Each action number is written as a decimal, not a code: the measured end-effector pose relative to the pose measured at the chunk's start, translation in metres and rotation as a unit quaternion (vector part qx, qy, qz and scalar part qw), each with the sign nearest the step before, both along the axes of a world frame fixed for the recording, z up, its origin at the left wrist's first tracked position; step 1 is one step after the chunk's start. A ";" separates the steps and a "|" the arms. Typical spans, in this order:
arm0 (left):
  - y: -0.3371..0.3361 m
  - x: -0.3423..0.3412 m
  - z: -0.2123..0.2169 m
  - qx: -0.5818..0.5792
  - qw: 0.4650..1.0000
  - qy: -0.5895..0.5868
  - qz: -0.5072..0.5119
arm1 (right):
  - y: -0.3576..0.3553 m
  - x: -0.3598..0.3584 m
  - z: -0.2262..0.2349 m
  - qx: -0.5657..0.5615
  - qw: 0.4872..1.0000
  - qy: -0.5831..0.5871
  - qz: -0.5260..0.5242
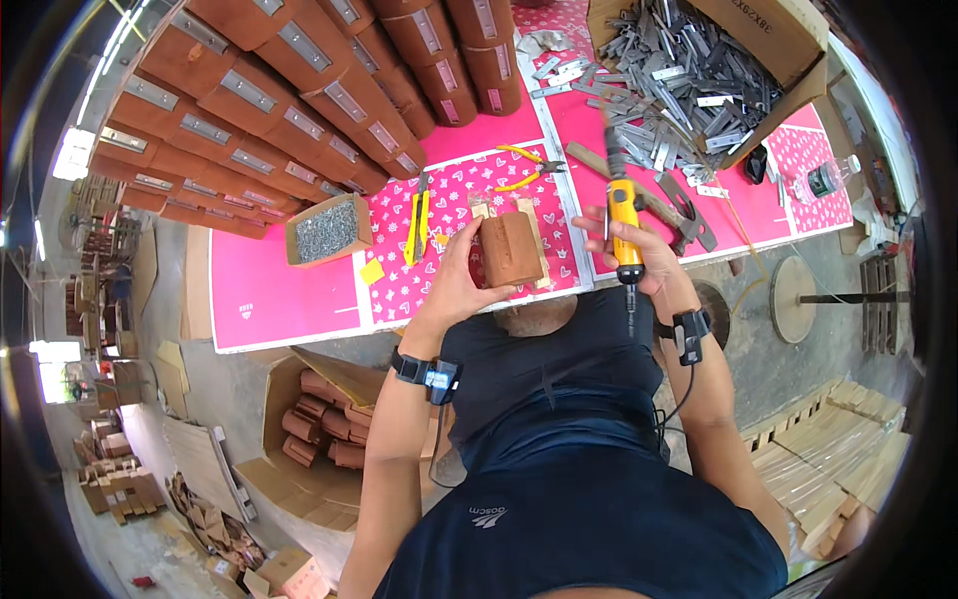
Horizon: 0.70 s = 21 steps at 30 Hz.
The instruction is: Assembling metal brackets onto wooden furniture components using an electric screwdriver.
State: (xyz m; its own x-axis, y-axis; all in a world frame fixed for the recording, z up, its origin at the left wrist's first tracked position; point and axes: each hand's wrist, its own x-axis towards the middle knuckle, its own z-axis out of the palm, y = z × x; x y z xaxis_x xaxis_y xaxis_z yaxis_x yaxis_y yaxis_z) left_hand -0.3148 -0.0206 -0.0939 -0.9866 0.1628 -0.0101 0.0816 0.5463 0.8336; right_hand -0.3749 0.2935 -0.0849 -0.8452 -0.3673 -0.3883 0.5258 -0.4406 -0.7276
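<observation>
My left hand (457,283) is closed around the left side of a reddish-brown block (512,250), thumb along its near edge. The block rests over pale wooden strips (540,236) on the pink patterned table cover. In front of my right hand (654,262) a yellow-and-black electric screwdriver (626,225) stands upright in the picture, bit toward me. The right fingers stretch out behind the tool, and none wraps over its front. A hammer (671,215) lies beyond that hand. Yellow-handled pliers (529,168) and a yellow utility knife (417,225) lie beyond the block.
Stacked brown blocks with metal plates (299,125) fill the far left. Near them stands a small box of screws (327,232). Metal plates (689,90) spill from a carton at the far right, near a plastic bottle (826,180). Below the table, a carton (319,489) holds brown pieces.
</observation>
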 end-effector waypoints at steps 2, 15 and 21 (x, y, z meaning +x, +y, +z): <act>0.002 0.001 0.007 -0.027 0.998 0.052 -0.023 | 0.007 0.002 -0.015 -0.062 0.995 -0.046 0.069; 0.015 -0.031 0.057 -0.232 0.971 0.064 0.002 | 0.011 -0.009 -0.047 -0.158 0.984 -0.027 0.072; 0.020 -0.043 0.056 -0.278 0.959 0.051 -0.016 | 0.014 -0.002 -0.052 -0.168 0.984 -0.024 0.052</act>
State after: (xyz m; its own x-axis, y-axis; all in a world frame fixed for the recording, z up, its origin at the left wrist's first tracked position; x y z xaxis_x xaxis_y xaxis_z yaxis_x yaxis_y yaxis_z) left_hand -0.3577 -0.0006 -0.0381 -0.9815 0.1910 -0.0086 0.1716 0.8997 0.4014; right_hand -0.3774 0.3078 -0.1365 -0.7797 -0.5650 -0.2699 0.6114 -0.5937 -0.5233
